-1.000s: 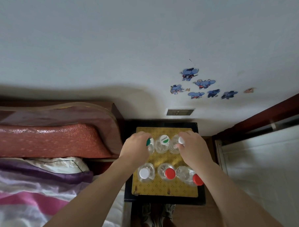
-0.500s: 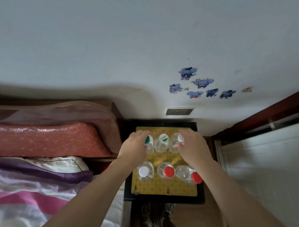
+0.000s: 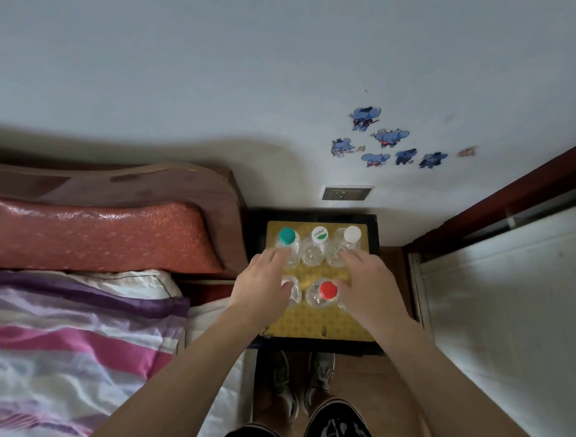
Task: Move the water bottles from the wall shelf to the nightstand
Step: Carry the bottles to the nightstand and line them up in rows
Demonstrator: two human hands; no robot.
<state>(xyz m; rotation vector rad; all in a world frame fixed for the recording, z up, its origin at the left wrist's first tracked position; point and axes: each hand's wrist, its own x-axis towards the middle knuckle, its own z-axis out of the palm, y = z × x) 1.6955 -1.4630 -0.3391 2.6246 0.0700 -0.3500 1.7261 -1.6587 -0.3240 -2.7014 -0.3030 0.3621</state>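
Note:
Several clear water bottles stand in two rows on the nightstand (image 3: 311, 328), which has a yellow patterned top and a black rim. The back row holds a green-capped bottle (image 3: 287, 236), a bottle with a white and green cap (image 3: 319, 235) and a white-capped bottle (image 3: 352, 235). In the front row, a red-capped bottle (image 3: 328, 291) shows between my hands. My left hand (image 3: 264, 285) hovers over the front left bottle (image 3: 293, 289), fingers apart, holding nothing. My right hand (image 3: 366, 284) covers the front right bottle, fingers loose and spread. The wall shelf is out of view.
A bed with a red padded headboard (image 3: 97, 236) and striped bedding (image 3: 70, 341) lies left of the nightstand. A wall socket (image 3: 346, 193) sits just above it. A white panel with a dark wooden frame (image 3: 507, 294) stands on the right. My feet (image 3: 301, 377) are below.
Both hands have let go of the back-row bottles and drawn back toward me, now over the front row. The green and white caps are uncovered.

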